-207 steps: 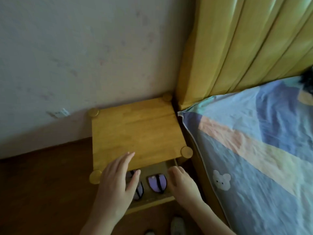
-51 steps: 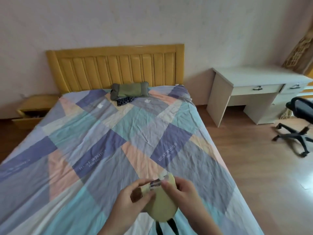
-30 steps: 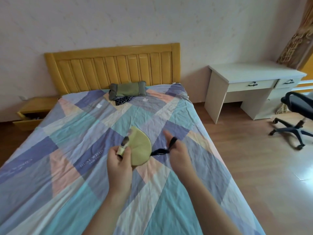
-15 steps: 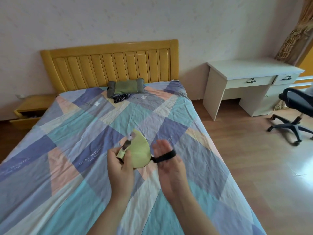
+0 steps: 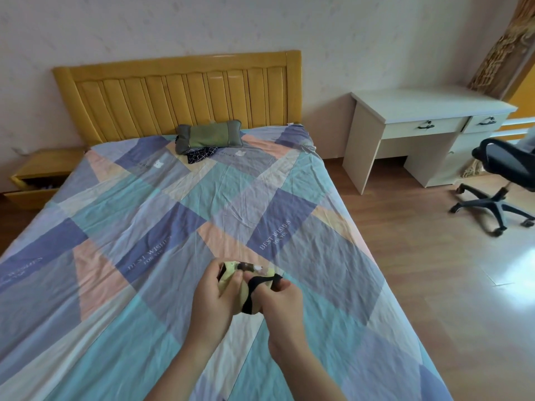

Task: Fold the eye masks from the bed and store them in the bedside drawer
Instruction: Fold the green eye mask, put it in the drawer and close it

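Observation:
A pale yellow-green eye mask (image 5: pixel 231 274) with a black strap is bunched between my hands above the patchwork bed (image 5: pixel 185 215). My left hand (image 5: pixel 212 296) pinches the folded mask body. My right hand (image 5: pixel 279 299) has the black strap stretched over its fingers against the mask. The wooden bedside drawer (image 5: pixel 31 188) stands open at the far left beside the headboard, with dark items barely visible inside.
A green pillow (image 5: pixel 208 136) and a dark checked cloth (image 5: pixel 199 154) lie near the yellow headboard (image 5: pixel 179 91). A white desk (image 5: pixel 419 123) and a black swivel chair (image 5: pixel 503 180) stand to the right on the wooden floor.
My hands have come together: the mask, held spread with the strap pulled out to the right, is now folded small with the strap drawn over it. Earlier I was at the drawer.

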